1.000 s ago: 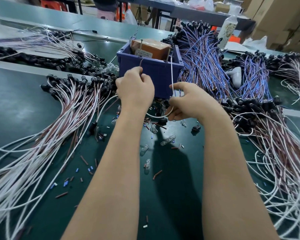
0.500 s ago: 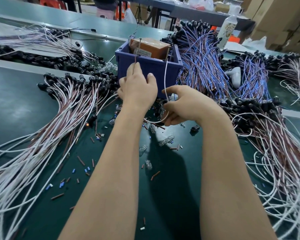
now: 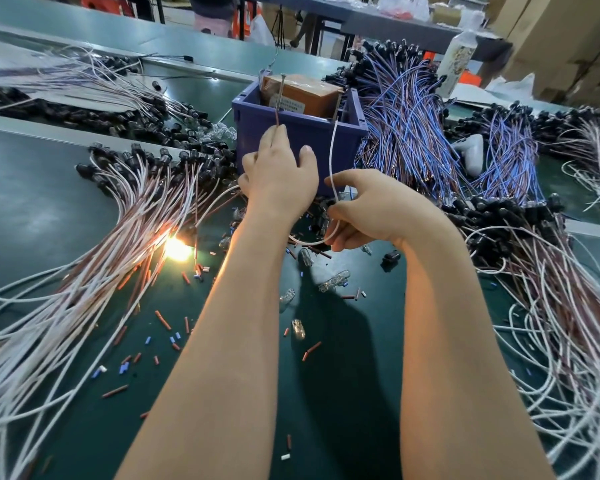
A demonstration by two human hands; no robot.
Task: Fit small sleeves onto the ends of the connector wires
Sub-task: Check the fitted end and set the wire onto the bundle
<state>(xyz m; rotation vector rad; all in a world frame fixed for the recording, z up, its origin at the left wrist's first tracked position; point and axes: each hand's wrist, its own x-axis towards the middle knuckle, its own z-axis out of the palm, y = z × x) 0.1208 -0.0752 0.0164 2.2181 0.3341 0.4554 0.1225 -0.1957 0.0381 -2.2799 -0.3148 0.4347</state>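
Holding two wire ends up at once. My left hand (image 3: pixel 279 174) is pinched around a brown wire (image 3: pixel 277 120), whose tip stands upright above the fingertips, in front of the purple bin (image 3: pixel 257 133). My right hand (image 3: pixel 371 209) is curled shut on a white wire (image 3: pixel 332 157); this one rises from the thumb side, arcs up beside the bin's front wall, and loops below the palm toward the left hand. Whether a sleeve already sits on either tip I cannot tell: too small to resolve.

Handling judgement: both wires look thin, light and springy. The white one keeps a smooth curve, so it should flex easily and whip if gripped far from the end. Best hold is close below the bare tip, so that the end stays stiff enough to enter a sleeve. Insulation looks smooth; a firm pinch is probably needed.

Loose sleeves (image 3: pixel 163 319), short red, blue and white tubes, lie scattered on the green table (image 3: pixel 32 202) below both forearms. They are tiny, likely light and prone to roll.

Further out: a bundle of brown-and-white connector wires (image 3: pixel 125 244) fans to the left with black connectors (image 3: pixel 163 157) at the far end; blue-and-brown bundles (image 3: pixel 406 133) lie to the right of the bin. A bright glare spot (image 3: pixel 177 250) sits on the left bundle.
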